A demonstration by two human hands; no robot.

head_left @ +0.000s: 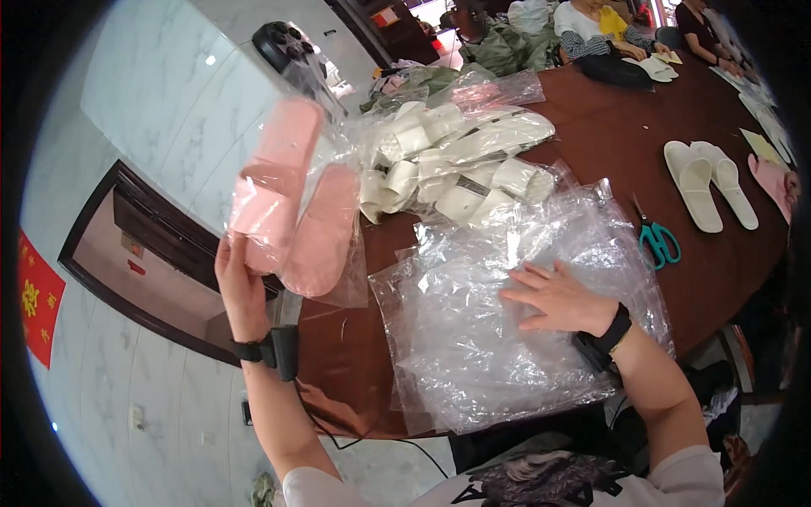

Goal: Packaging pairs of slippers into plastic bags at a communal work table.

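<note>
A: Head view first: what does the left hand [239, 283] have?

B: It grips a clear bag holding a pair of pink slippers [291, 203], fingers closed on the bag's lower end. The bag is lifted off the bench [608, 127], out past its left edge, which seems to keep it clear of the plastic below.

A: And the right hand [553, 297]?

B: Flat and spread, palm down on a stack of clear plastic bags [498, 338] at the near edge of the bench. I judge that the pressing keeps the slippery sheets from sliding.

A: What lies around them?

B: Just beyond the stack sits a heap of white slippers [460, 160], many of them in plastic wrap. To the right of the stack lie teal-handled scissors [657, 239], and farther right a loose pair of white slippers [708, 182] lies side by side, soles down.

A: Anyone else?

B: Other people sit at the far side of the bench, with their hands near more white slippers; the detail there is too small to tell.
</note>
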